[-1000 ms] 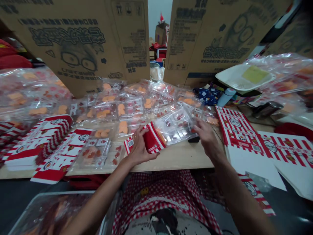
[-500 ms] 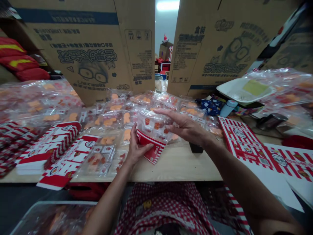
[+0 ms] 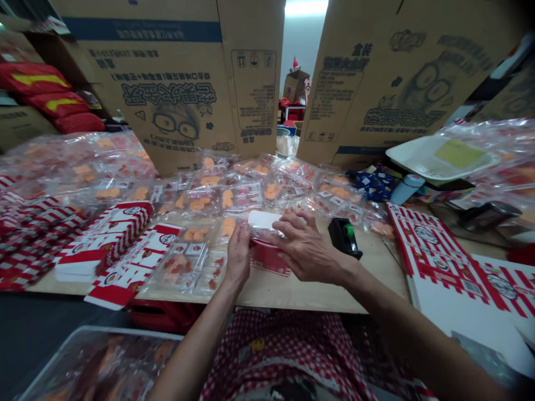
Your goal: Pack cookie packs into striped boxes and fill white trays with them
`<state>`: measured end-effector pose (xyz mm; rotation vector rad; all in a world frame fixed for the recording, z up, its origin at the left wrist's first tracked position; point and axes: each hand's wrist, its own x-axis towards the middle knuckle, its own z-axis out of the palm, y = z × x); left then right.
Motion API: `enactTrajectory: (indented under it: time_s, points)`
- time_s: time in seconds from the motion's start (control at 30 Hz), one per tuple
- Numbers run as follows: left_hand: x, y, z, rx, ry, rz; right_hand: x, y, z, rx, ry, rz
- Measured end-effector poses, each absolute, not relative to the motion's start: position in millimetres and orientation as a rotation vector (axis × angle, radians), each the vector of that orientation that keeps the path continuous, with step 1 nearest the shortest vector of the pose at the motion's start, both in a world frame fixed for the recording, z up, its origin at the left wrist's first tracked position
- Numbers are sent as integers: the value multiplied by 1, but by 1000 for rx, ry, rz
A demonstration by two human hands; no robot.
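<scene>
A small red paper box stands just above the table between my hands, its white flap raised at the back. My left hand is wrapped round the box's left side. Over its top and right side lies my right hand, fingers bent and slightly apart, gripping the box near its opening. Clear plastic shows at the opening under these fingers; most of it is hidden. Clear bags with orange pieces lie left of the box, and a black tape dispenser with green tape stands to the right.
Stacks of flat red-and-white cartons lie left, with more cartons right. Bagged pieces cover the table's back. Tall cardboard boxes rise behind. A white basket and blue bottle stand right. A clear tub sits below left.
The bag that stuck up from the box now sits lower, mostly inside. The box has turned more upright, its white flap now showing. My right hand has moved down onto it. The view has shifted left.
</scene>
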<state>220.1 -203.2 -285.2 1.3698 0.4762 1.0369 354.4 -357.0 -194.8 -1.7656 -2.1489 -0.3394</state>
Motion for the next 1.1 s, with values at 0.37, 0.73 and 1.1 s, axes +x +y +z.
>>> enactTrajectory:
  time_s: [0.37, 0.73, 1.1]
  points:
    - [215, -234, -274, 1380, 478, 966, 353, -386, -257, -1621, -1542, -422]
    - [217, -259, -250, 1063, 633, 1021, 348, -402, -258, -1578, -1674, -346]
    - [228, -254, -285, 1285, 482, 1295, 361, -392, -272, -1538, -1217, -235]
